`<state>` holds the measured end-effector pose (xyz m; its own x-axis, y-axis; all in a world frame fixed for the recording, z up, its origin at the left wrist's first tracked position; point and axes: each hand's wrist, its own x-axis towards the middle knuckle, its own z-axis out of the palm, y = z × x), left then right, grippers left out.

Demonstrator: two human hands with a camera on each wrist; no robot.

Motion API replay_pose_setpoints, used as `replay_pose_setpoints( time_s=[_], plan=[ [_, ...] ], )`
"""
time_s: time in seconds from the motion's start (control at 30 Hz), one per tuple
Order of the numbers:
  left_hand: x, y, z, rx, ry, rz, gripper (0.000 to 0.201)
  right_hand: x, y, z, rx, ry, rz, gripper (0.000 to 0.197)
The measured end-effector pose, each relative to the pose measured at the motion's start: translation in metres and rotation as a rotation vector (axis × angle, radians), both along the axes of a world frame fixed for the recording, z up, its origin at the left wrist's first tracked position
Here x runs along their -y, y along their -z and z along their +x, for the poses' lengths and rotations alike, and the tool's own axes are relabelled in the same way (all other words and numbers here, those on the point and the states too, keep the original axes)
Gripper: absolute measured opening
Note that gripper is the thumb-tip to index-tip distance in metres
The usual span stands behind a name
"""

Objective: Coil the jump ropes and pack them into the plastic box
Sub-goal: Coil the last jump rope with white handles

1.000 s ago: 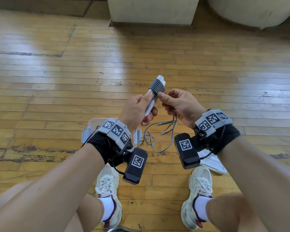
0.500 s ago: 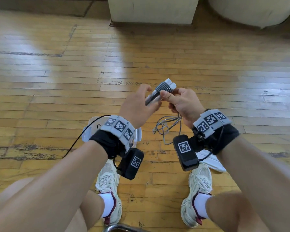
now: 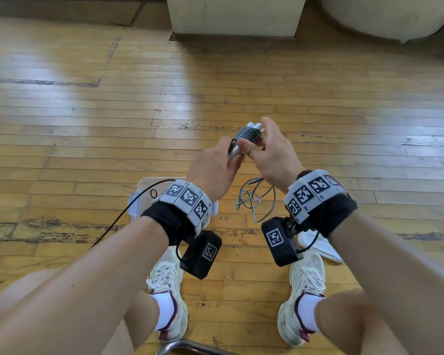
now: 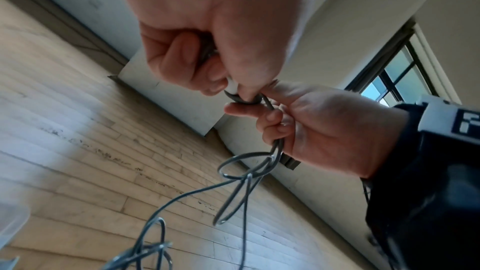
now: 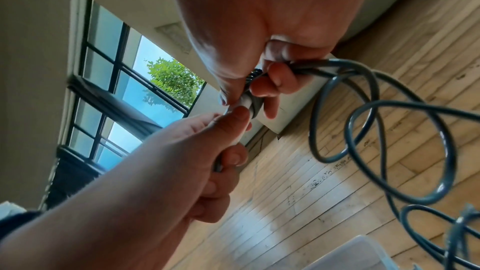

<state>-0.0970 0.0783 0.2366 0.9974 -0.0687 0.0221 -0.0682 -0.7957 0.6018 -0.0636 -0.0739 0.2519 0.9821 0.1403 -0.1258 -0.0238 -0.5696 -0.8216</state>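
Observation:
Two white jump rope handles (image 3: 249, 133) lie side by side above the floor, with grey cord wound in a tight coil round their upper part. My left hand (image 3: 222, 160) grips their lower end from the left. My right hand (image 3: 263, 144) reaches over the coil, its fingers curled round the grey cord (image 4: 275, 147). The loose cord (image 3: 256, 201) hangs below my hands in tangled loops (image 5: 389, 130) down to the floor. A clear plastic box (image 3: 142, 193) stands on the floor under my left wrist, mostly hidden by it.
A white lid (image 3: 321, 248) lies on the wooden floor by my right shoe (image 3: 305, 285). My left shoe (image 3: 168, 283) is near the box. A pale block (image 3: 236, 14) and a rounded pale shape (image 3: 385, 14) stand at the far edge. A metal chair frame (image 3: 190, 348) shows below.
The handles have tilted over to the right. My right hand has moved from beside them up over the coil, carrying the cord round. The hanging cord has shifted right.

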Motion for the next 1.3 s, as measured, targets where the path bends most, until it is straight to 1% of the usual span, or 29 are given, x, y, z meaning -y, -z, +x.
replay_pose_setpoints(
  time_s=[0.03,0.1,0.17,0.27,0.4,0.53,0.57,0.63,0.7,0.77,0.8,0.87,0.9,1.0,1.07,1.13,1.2,1.27,1.3],
  plan=[
    [-0.001,-0.001,0.001,-0.011,-0.001,-0.032,0.036,0.001,-0.001,0.0,0.019,-0.031,-0.019,0.066],
    [-0.002,-0.004,0.002,-0.032,-0.001,-0.106,0.034,0.001,-0.003,0.001,0.04,-0.048,-0.017,0.056],
    [-0.004,-0.005,0.002,-0.051,0.012,-0.162,0.032,0.003,-0.002,0.002,0.046,-0.026,0.015,0.048],
    [-0.007,-0.005,0.004,-0.074,0.052,-0.174,0.03,0.004,0.0,0.003,0.088,-0.008,-0.01,0.047],
    [-0.01,-0.009,0.006,-0.142,0.085,-0.108,0.032,0.005,0.001,0.002,0.105,-0.029,-0.038,0.044],
    [-0.006,-0.012,0.003,-0.133,0.051,0.079,0.039,0.001,0.003,0.001,0.069,-0.035,-0.028,0.039],
    [-0.005,-0.011,0.003,-0.121,0.029,0.109,0.038,-0.001,0.003,0.0,0.035,-0.019,0.027,0.038],
    [-0.004,-0.011,0.003,-0.1,-0.026,0.087,0.033,-0.006,0.004,-0.001,-0.055,0.048,0.196,0.037],
    [-0.006,-0.011,0.005,-0.077,-0.086,0.005,0.029,-0.009,0.002,-0.001,-0.123,0.111,0.315,0.029],
    [-0.008,-0.01,0.008,-0.055,-0.13,-0.07,0.032,-0.009,-0.001,0.0,-0.207,0.092,0.433,0.011],
    [-0.009,-0.008,0.009,-0.048,-0.146,-0.107,0.035,-0.009,-0.003,0.001,-0.25,0.061,0.489,0.008],
    [-0.011,-0.005,0.012,-0.05,-0.167,-0.198,0.041,-0.009,-0.005,0.003,-0.314,0.017,0.567,0.009],
    [-0.011,-0.004,0.012,-0.062,-0.174,-0.29,0.043,-0.008,-0.005,0.004,-0.33,0.013,0.585,0.01],
    [-0.009,-0.009,0.008,-0.166,-0.202,-0.672,0.048,-0.008,-0.002,0.007,-0.337,0.032,0.583,0.013],
    [-0.009,-0.018,0.005,-0.297,-0.186,-0.943,0.046,-0.007,-0.003,0.009,-0.344,0.046,0.587,0.017],
    [-0.011,-0.024,0.004,-0.429,-0.146,-1.115,0.044,-0.004,-0.005,0.011,-0.35,0.019,0.63,0.016],
    [-0.014,-0.027,0.006,-0.5,-0.1,-1.166,0.042,0.0,-0.004,0.013,-0.318,-0.043,0.675,0.021],
    [-0.015,-0.029,0.006,-0.538,-0.069,-1.146,0.043,0.003,-0.002,0.013,-0.248,-0.069,0.659,0.028],
    [-0.014,-0.029,0.006,-0.558,-0.076,-1.125,0.044,0.003,0.0,0.012,-0.211,-0.055,0.629,0.032]
  ],
)
